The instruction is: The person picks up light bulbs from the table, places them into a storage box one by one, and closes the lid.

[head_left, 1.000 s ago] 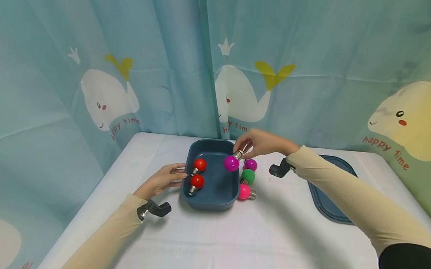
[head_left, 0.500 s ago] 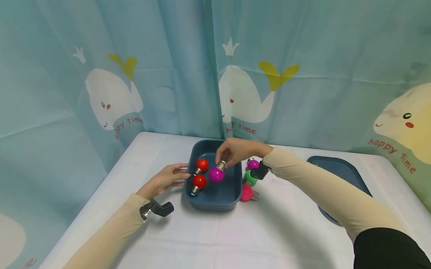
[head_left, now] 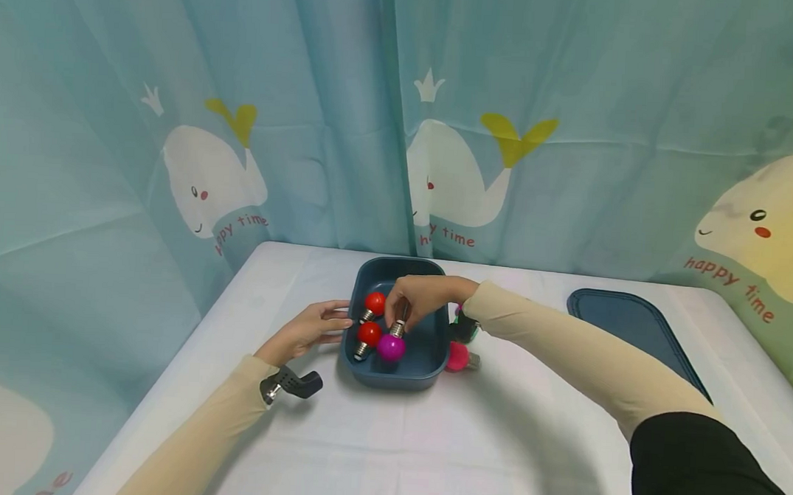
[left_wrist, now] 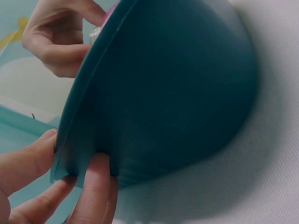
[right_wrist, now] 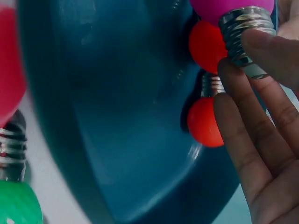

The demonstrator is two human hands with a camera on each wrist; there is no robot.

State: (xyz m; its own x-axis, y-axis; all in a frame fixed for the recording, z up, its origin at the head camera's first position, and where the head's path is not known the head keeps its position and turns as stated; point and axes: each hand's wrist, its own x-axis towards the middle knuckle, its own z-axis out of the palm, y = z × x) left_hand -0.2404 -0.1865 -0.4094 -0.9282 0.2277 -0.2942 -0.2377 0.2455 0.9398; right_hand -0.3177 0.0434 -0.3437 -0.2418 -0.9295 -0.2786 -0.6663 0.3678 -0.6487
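Note:
My right hand [head_left: 428, 295] holds a purple light bulb [head_left: 391, 349] low over the inside of a dark blue box [head_left: 393, 383], pinching its metal screw base between thumb and fingers. The globe points down toward the near left part of the box. Two red bulbs, one farther back [head_left: 375, 303] and one nearer [head_left: 369, 333], lie along the box's left side. My left hand [head_left: 308, 330] is at the left wall: in the left wrist view, its thumb [left_wrist: 32, 156] meets the rim and nearly straight fingers touch the outer wall.
Beside the box's right wall lie a pink bulb [head_left: 457, 357], a green bulb [right_wrist: 18, 203] and a purple one, partly hidden by the right wrist camera. A flat dark blue tray or lid [head_left: 622, 316] lies at the right, under the forearm. A whale-print curtain [head_left: 322, 126] stands behind the table.
My right hand has carried the purple bulb from over the box's right rim leftward and down, near the red bulbs. The left hand has stayed at the box's left wall.

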